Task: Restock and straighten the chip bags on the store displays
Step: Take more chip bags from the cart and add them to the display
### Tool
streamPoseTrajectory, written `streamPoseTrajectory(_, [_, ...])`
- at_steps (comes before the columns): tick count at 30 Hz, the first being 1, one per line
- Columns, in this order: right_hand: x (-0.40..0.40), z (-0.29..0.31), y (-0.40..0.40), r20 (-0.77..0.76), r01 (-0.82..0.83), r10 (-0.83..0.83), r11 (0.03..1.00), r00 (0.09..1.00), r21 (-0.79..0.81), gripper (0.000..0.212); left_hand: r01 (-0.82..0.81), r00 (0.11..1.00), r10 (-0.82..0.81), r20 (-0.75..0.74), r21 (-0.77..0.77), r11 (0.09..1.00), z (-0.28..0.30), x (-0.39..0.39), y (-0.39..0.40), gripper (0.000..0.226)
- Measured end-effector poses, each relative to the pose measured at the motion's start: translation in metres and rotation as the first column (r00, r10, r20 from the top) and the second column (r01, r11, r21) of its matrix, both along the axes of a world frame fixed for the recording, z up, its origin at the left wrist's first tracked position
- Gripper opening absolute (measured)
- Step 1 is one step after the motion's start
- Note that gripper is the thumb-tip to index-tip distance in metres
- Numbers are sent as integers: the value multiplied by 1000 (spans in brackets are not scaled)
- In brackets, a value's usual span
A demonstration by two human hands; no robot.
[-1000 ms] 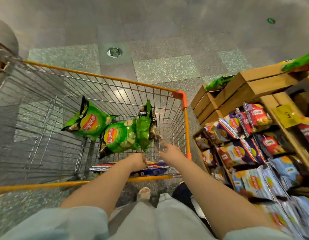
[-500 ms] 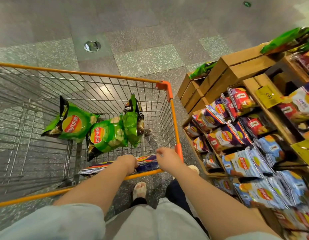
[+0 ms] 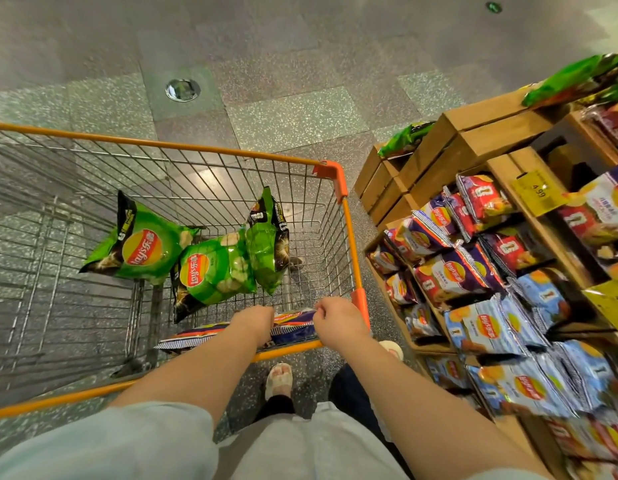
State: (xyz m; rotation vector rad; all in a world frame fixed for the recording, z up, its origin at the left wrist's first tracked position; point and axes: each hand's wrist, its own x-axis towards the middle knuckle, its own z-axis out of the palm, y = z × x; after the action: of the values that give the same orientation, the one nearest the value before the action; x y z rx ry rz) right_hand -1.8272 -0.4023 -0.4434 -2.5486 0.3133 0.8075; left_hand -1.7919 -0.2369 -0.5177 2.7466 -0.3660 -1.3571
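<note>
Now both hands reach into the cart at its near right corner: left hand & right hand each grasp the blue chip bag. Three green bags lie mid-cart.

An orange-rimmed wire cart is seen from above on a speckled floor. Three green chip bags are propped inside it, and a dark blue bag is held at the near end by the left hand and right hand. Red and blue bags are stacked in wooden display crates just beside the cart.
</note>
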Motion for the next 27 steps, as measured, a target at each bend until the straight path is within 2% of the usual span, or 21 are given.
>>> streamPoseTrajectory(8, [-2, -6, 0, -3, -10, 10, 1000, 1000, -27, 22, 17, 1000, -17, 2, 34, 999, -3, -2, -1, 26])
streamPoseTrajectory(12, [-2, -7, 1, 13, -25, 26, 999, 1000, -47, 28, 36, 999, -36, 2, 36, 999, -1, -4, -2, 25])
streamPoseTrajectory(19, [-1, -5, 3, 3, -17, 17, 999, 1000, -47, 28, 27, 993, -25, 116, -15, 1000, 17, -5, 0, 20])
streamPoseTrajectory(22, [3, -4, 5, -28, -82, 81, 996, 996, -45, 37, 51, 981, -44, 191, -34, 998, 35, -5, -3, 23])
streamPoseTrajectory(27, [12, 3, 12, 127, -298, 326, 934, 937, -194, 49, -10, 950, 64, 307, -174, 985, 74, 4, -8, 18])
